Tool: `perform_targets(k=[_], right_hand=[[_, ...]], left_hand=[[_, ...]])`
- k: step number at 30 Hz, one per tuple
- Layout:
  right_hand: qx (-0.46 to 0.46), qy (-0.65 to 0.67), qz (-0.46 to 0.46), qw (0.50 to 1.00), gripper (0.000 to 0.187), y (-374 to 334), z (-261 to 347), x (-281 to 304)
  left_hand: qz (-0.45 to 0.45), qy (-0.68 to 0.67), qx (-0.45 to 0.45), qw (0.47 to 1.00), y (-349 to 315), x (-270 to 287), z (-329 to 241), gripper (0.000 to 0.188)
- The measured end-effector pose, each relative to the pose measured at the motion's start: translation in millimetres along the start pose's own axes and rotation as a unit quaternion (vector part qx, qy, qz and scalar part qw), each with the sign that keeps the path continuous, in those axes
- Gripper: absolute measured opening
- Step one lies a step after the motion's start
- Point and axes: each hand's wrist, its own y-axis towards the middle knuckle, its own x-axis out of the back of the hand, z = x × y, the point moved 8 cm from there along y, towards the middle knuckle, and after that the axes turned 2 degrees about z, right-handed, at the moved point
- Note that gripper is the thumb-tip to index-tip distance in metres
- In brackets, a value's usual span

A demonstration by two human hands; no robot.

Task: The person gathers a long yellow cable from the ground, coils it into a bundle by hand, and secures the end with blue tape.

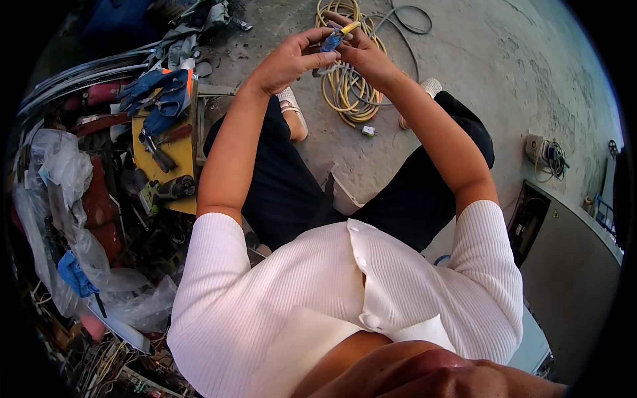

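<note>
The left hand [290, 64] had its fingers clamped on a blue piece [331, 42] held above the floor [478, 66]; the right hand [367, 60] had its fingers closed around the yellow cable end [350, 28] touching it. A coil of yellow cable [356, 115] lay below. Blue gloves [166, 99] lay at the far edge of the bench [182, 152], a green drill [170, 190] at its near one.

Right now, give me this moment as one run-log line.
Left hand: holding blue piece with yellow end | Right hand: at same piece | Floor: coiled yellow cable | Person's left: blue gloves on yellow board
</note>
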Motion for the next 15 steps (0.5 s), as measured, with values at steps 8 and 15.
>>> perform_targets(k=[8,15], right_hand=[[-0.017,-0.243,-0.037,0.969,0.022,0,2,21],[-0.008,-0.458,0.025,0.889,0.020,-22,67,-2]], left_hand=[[-0.066,0.005,-0.038,0.997,1,26,-3,0.037],[-0.206,0.046,-0.065,0.975,-7,67,0,0.034]])
